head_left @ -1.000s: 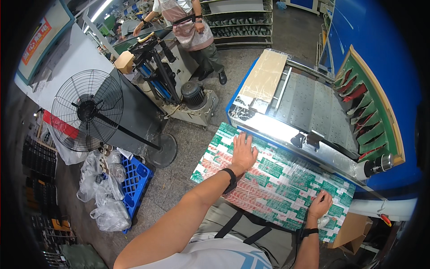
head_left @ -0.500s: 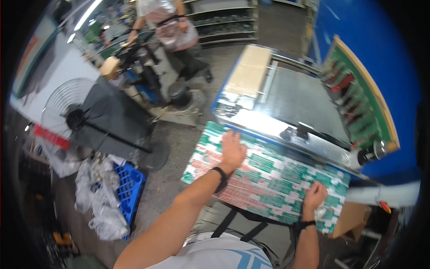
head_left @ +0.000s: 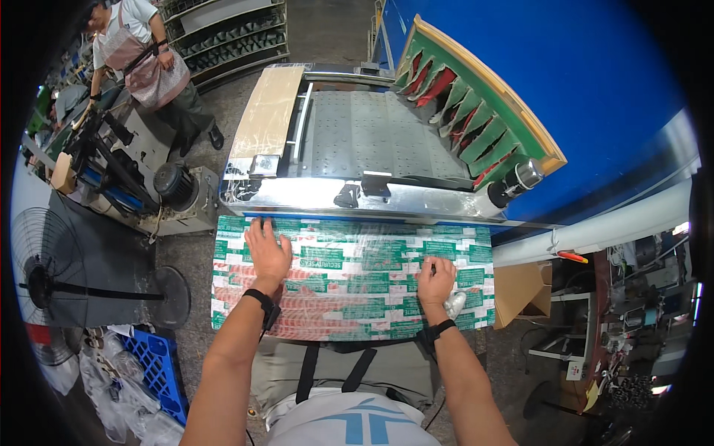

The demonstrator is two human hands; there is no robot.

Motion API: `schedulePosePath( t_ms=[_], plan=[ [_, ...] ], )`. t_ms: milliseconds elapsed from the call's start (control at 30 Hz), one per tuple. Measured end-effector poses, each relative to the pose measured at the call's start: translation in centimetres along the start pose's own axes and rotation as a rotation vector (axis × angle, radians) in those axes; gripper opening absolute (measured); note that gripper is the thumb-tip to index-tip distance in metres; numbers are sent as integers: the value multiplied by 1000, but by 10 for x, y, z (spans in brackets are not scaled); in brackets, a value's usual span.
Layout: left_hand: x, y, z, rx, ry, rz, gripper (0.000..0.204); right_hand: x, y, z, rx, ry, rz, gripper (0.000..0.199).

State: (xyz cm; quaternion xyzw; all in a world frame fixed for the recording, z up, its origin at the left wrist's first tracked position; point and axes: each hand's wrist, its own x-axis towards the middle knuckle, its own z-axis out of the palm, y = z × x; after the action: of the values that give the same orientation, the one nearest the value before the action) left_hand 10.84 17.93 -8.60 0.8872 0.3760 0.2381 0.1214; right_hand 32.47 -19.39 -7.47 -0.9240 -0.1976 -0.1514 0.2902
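Note:
A board (head_left: 357, 286), covered in overlapping green, white and red printed strips, lies before me along the front of a conveyor machine (head_left: 372, 134). My left hand (head_left: 268, 251) rests on its left part with the fingers spread toward the far edge. On the right part lies my right hand (head_left: 436, 281), its fingers slightly bent and apart, with nothing visible in them. Beside the right wrist sits a small crumpled whitish thing (head_left: 454, 303), too indistinct to name. Both wrists wear dark bands.
Red and green strip curtains (head_left: 468, 111) hang at the machine's opening. A flat cardboard piece (head_left: 266, 111) lies on its left side. A floor fan (head_left: 37, 286) and a blue crate (head_left: 156, 372) stand left, an open carton (head_left: 524, 293) right. A person (head_left: 152, 63) works at the far left.
My view has turned to the right and levelled, so the machine and board now sit more squarely ahead. Both hands stay on the board; the left fingers look more spread.

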Motion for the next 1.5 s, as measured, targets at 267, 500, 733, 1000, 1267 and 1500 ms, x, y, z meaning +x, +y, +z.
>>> schedulePosePath(
  t_ms=[267, 500, 733, 1000, 1267, 1500],
  plan=[
    [-1, 2, -2, 10, -3, -6, 60, 1, 1, 2, 0, 1, 4, 22],
    [-1, 1, -2, 11, -1, -12, 60, 0, -2, 1, -2, 3, -6, 21],
    [-2, 0, 0, 9, 0, -25, 61, 0, -2, 1, 5, 9, -20, 21],
    [-2, 0, 0, 2, 6, -17, 61, -1, -2, 2, 13, 11, -29, 20],
    [-2, -1, 0, 5, -4, -20, 61, 0, -4, 1, 0, 44, -73, 17],
    [-1, 2, -5, -13, -26, -20, 60, 0, -3, 2, -6, 35, -55, 20]
  ],
)
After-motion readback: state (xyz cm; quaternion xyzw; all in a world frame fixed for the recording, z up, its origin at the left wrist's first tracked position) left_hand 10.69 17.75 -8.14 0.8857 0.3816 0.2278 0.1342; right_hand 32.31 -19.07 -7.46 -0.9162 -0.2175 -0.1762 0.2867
